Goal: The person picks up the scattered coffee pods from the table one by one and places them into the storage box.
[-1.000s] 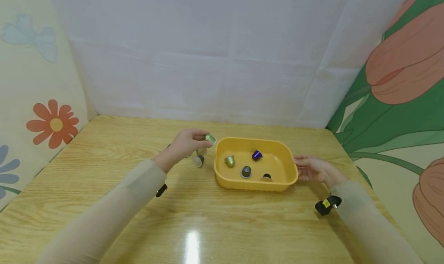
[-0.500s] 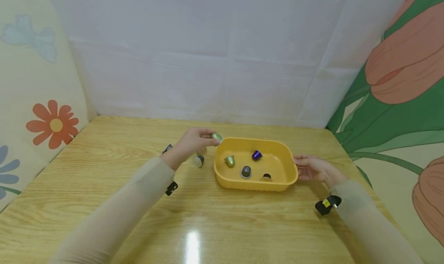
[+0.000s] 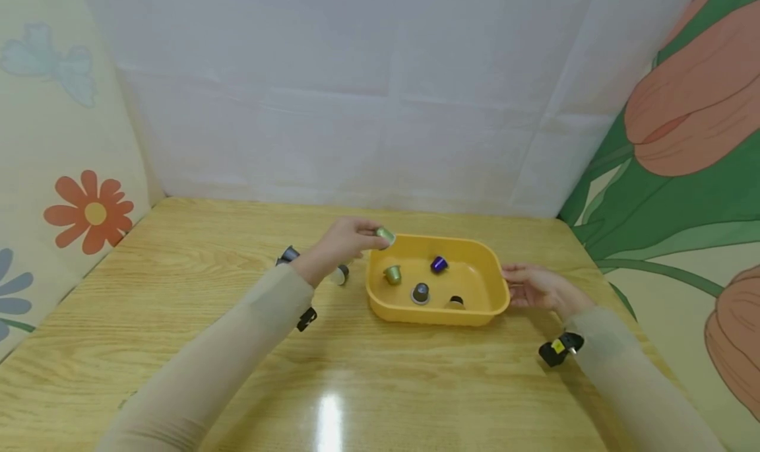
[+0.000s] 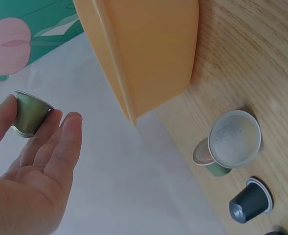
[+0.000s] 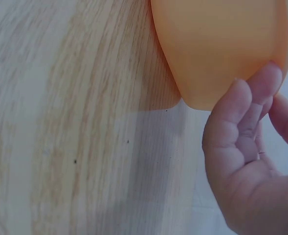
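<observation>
My left hand (image 3: 350,239) pinches a green coffee capsule (image 3: 386,236) between thumb and fingertips, over the left end of a yellow tub (image 3: 439,315). In the left wrist view this capsule (image 4: 30,115) has its silvery rim turned up. At the tub's right end my right hand (image 3: 543,290) grips the edge, and the right wrist view shows its fingertips (image 5: 268,81) against the outer wall just below the rim. Inside the tub lie another green capsule (image 3: 393,275), a blue-purple one (image 3: 439,264), a dark grey one (image 3: 420,293) and a black-topped one (image 3: 456,303).
Left of the tub, partly behind my left hand and forearm, several more capsules lie on the wooden table (image 3: 380,386), among them a dark one (image 4: 250,200) and one showing its pale lid (image 4: 235,139). A white sheet (image 3: 332,109) hangs behind the table.
My left hand has moved right with the green capsule, from beside the tub to over its left rim. A dark capsule behind the left wrist has come into sight. The right hand stays put.
</observation>
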A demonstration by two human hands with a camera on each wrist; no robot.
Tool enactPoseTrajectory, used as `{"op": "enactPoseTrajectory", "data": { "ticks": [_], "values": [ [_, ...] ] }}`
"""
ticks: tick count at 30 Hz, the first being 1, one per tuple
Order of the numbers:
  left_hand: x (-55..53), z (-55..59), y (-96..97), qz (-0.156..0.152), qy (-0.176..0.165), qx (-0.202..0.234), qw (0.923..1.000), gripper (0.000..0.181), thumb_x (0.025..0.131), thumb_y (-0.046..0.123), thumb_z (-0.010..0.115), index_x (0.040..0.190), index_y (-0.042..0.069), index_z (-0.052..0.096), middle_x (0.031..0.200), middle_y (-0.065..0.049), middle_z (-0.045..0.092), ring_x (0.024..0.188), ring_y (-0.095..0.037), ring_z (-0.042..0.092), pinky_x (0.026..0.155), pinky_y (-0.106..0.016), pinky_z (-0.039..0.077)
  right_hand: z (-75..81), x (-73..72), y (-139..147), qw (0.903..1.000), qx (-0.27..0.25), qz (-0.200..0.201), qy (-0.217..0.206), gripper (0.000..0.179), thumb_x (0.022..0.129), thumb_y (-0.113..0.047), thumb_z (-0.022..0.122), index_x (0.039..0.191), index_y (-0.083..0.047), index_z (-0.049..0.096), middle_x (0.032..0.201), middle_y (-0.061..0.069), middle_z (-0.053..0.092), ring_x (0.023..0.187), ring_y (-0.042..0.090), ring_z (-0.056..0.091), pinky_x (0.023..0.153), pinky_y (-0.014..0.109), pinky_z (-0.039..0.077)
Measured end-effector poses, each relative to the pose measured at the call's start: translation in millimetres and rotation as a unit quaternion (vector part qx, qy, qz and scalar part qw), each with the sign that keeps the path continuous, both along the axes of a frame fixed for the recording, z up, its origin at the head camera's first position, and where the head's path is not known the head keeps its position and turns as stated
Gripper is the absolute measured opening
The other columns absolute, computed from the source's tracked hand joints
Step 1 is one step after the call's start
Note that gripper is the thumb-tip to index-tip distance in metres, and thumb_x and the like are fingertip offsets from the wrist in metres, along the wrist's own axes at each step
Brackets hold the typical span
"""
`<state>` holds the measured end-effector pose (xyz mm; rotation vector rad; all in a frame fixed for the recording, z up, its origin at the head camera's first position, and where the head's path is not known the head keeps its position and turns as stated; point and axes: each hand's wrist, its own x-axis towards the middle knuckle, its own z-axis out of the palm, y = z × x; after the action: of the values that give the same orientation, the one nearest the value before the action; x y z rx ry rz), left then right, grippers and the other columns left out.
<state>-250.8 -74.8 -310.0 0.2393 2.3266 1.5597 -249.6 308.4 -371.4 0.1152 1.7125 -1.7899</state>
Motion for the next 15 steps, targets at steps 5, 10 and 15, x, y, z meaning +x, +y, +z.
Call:
{"op": "enactPoseTrajectory", "data": {
  "ticks": [5,10,15],
  "values": [
    [-0.1,1.1,5.7,-0.011,0.000,-0.003,0.9999,0.059,0.092,0.024,0.070,0.142,0.002,0.047,0.131,-0.011,0.060,0.121,-0.027,0.055,0.101,-0.047,0.044,0.2,-0.3,0,1.0000,0.001,0.002,0.001,0.017,0.105,-0.012,0.042,0.103,-0.015,0.059,0.088,0.000,0.066,0.078,0.014,0.065,0.070,0.030,0.056],
    [-1.2,1.0,12.6,-0.011,0.005,-0.008,0.9999,0.056,0.091,0.022,0.071,0.139,0.002,0.051,0.126,-0.011,0.063,0.119,-0.026,0.056,0.100,-0.047,0.045,0.2,-0.5,0,1.0000,0.004,0.003,0.002,0.017,0.105,-0.012,0.043,0.102,-0.015,0.059,0.087,0.000,0.065,0.078,0.014,0.065,0.070,0.029,0.056],
    [-3.4,0.2,18.4,-0.018,0.000,-0.018,0.9997,0.054,0.091,0.023,0.071,0.137,0.003,0.053,0.126,-0.010,0.063,0.119,-0.026,0.055,0.099,-0.048,0.045,0.5,-0.1,0,1.0000,0.002,0.000,0.001,0.016,0.104,-0.012,0.043,0.101,-0.015,0.058,0.087,0.001,0.065,0.078,0.014,0.064,0.070,0.030,0.056]
  ]
}}
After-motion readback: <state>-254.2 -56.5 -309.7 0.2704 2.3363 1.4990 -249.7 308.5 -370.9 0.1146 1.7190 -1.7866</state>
